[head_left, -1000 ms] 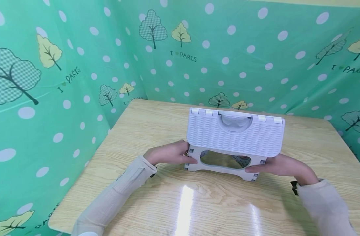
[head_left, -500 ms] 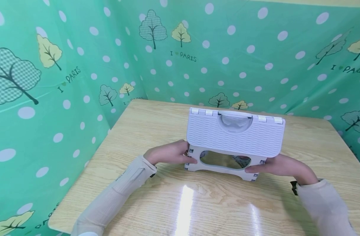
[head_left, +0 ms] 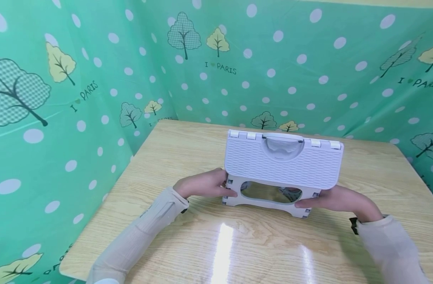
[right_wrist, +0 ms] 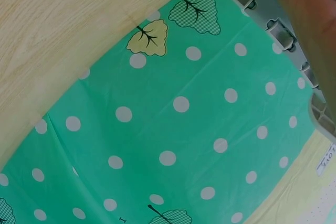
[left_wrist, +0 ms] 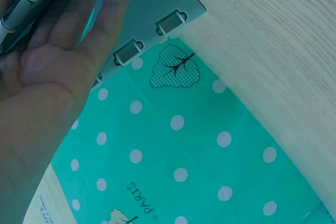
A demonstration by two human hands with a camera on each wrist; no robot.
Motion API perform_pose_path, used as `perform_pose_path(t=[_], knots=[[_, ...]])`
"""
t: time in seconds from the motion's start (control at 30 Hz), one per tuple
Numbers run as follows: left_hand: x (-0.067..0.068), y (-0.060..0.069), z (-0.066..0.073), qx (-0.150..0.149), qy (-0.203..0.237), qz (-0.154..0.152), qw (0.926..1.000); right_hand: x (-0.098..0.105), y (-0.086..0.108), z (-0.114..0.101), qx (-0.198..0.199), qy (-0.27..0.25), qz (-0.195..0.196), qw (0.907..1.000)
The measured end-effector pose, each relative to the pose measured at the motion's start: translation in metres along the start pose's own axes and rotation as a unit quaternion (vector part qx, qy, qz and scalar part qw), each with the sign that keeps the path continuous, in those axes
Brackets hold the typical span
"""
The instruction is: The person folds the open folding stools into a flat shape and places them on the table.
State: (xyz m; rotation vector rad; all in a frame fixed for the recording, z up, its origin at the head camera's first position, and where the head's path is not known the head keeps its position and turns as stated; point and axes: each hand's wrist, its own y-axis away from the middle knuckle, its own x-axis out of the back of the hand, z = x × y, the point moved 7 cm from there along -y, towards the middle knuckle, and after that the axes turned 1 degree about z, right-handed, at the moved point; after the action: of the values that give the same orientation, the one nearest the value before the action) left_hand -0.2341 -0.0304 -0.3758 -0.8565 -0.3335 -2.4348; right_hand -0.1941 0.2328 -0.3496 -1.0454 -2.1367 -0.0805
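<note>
A pale lilac plastic folding stool (head_left: 283, 163) stands on the wooden table, its textured top with a round-cut carry handle facing me. Below the top shows a leg panel with a wide oval opening. My left hand (head_left: 207, 184) grips the left end of that panel, thumb on the front and the other fingers mostly hidden behind it. At the right end my right hand (head_left: 338, 200) holds the panel likewise, thumb across the front, fingers partly seen through the opening. In the left wrist view the left hand (left_wrist: 58, 72) reaches under the stool's hinged edge (left_wrist: 152, 19).
The light wooden table (head_left: 159, 244) extends around the stool, with bright reflections near its front. Green dotted cloth with printed trees (head_left: 244, 71) hangs behind the table and along its left side.
</note>
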Motion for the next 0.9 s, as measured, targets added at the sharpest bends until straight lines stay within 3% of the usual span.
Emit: perform_pose_path(t=[0.9], knots=[[0.0002, -0.0007, -0.0003, -0.01, 0.007, -0.003, 0.9999, -0.001, -0.0014, -0.0015, -0.01, -0.007, -0.001, 0.9999]])
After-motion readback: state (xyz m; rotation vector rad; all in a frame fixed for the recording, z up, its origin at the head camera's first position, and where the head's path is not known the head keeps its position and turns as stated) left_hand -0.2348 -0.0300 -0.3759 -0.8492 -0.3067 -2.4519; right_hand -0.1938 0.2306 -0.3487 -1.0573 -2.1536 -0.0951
